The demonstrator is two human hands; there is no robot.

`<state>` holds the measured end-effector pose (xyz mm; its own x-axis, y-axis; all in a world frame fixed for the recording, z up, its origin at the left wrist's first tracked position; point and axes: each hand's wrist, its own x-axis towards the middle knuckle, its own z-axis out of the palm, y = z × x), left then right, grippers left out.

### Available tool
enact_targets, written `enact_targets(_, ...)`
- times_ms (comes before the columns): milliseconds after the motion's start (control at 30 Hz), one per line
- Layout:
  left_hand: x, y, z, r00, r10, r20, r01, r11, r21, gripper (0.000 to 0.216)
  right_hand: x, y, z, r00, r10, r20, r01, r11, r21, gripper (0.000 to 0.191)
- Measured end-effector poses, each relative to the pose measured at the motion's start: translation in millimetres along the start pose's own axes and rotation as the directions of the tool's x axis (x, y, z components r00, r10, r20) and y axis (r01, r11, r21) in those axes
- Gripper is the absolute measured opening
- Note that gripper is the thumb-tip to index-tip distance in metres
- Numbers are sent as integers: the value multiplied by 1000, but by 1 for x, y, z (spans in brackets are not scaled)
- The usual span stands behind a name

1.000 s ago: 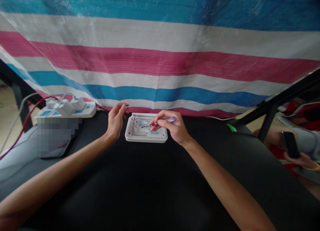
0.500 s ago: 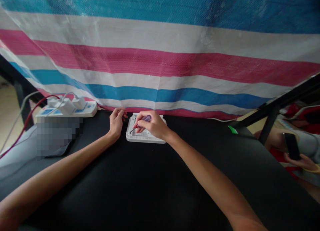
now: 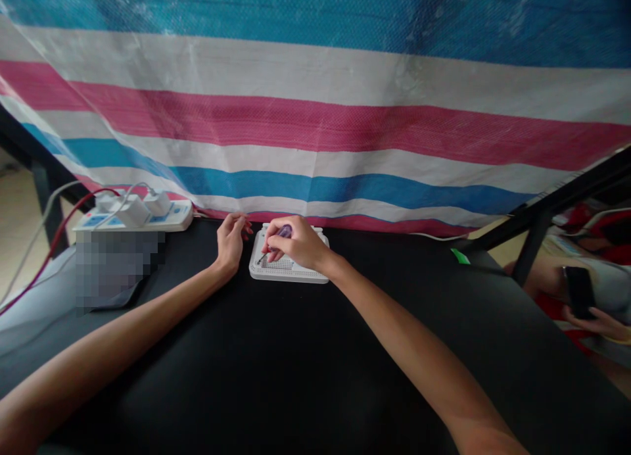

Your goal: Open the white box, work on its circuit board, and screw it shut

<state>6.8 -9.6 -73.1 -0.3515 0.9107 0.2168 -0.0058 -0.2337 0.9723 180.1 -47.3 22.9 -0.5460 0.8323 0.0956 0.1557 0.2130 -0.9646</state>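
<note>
Gripping a purple-handled screwdriver (image 3: 284, 231) in the head view, the right hand (image 3: 300, 241) arches over a white perforated case (image 3: 282, 265), its fingers closed around the handle. The shaft slants down to the case's near left corner; at this size I cannot tell whether the tip sits in a hole there. The case lies flat near the far edge of the black table (image 3: 276, 363), close to the foot of a striped sheet (image 3: 305, 126) that hangs like a wall and limits reach beyond it. The left hand (image 3: 231, 239) is just beside the case's left side, fingers loosely bent; whether they touch the case or hold anything small, I cannot tell. The 2 hands are apart. To the left, a power strip (image 3: 181, 217) with white plugs (image 3: 134, 212) runs along the far edge, a blurred dark flat object (image 3: 129, 296) in front of it. Toward the wearer, black tabletop stretches between the 2 forearms (image 3: 407, 333). On the right it reaches a green scrap (image 3: 460, 256) near the far edge; past the slanted frame (image 3: 532, 248), another person's hand (image 3: 601, 323) holds a phone (image 3: 579, 292).
</note>
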Motion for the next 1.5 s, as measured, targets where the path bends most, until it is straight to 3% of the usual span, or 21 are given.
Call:
enact_targets(133, -1, -1, 0, 1000, -7, 8, 7, 1000, -17, 22, 5, 3, 6, 999, 50, -1, -50, 998, -31, 7)
enact_targets(200, 1, -3, -1, 1000, -1, 7, 2, 998, -57, 20, 8, 5, 9, 999, 38, -21, -40, 997, -73, 14)
enact_targets(367, 4, -2, -1, 999, 28, -38, -33, 990, -139, 18, 11, 11, 12, 959, -262, -105, 196, 886, -420, 21)
enact_targets(467, -3, 9, 0, 993, 118, -26, -121, 965, -233, 26, 6, 15, 11, 933, -335, -132, 238, 848, -473, 31)
enact_targets(567, -16, 25, 2, 951, 306, 40, -279, 908, -312, 38, -5, 23, 7, 930, -331, -160, 242, 878, -414, 46)
enact_targets(633, -25, 34, 4, 891, 426, 154, -387, 892, -233, 42, -15, 30, 3, 928, -348, -133, 270, 874, -405, 42)
enact_targets(700, -33, 38, 5, 841, 479, 250, -478, 876, -68, 33, -27, 37, -2, 917, -375, -134, 267, 828, -492, 24)
enact_targets(767, -39, 38, 6, 833, 481, 274, -513, 857, 55, 20, -39, 46, -7, 896, -399, -197, 212, 771, -600, 18)
enact_targets(867, -43, 34, 7, 856, 451, 252, -470, 882, 19, 17, -55, 63, -13, 838, -465, -284, 138, 685, -715, 20)
enact_targets(967, -43, 35, 7, 859, 453, 239, -434, 892, -129, 18, -62, 84, -16, 803, -536, -262, 153, 609, -779, 21)
enact_targets(1100, -42, 44, 9, 866, 439, 239, -414, 898, -150, 22, -63, 103, -16, 794, -563, -228, 164, 560, -812, 24)
enact_targets(1267, -42, 48, 11, 857, 506, 102, -501, 863, -71, 10, -63, 109, -16, 797, -560, -227, 170, 569, -805, 25)
enact_targets(1367, -44, 47, 12, 886, 446, 128, -418, 886, -200, 19, -63, 109, -16, 798, -558, -229, 164, 566, -808, 25)
enact_targets(1500, -46, 51, 15, 928, 287, 236, -187, 910, -371, 24, -63, 108, -15, 796, -561, -227, 167, 563, -809, 25)
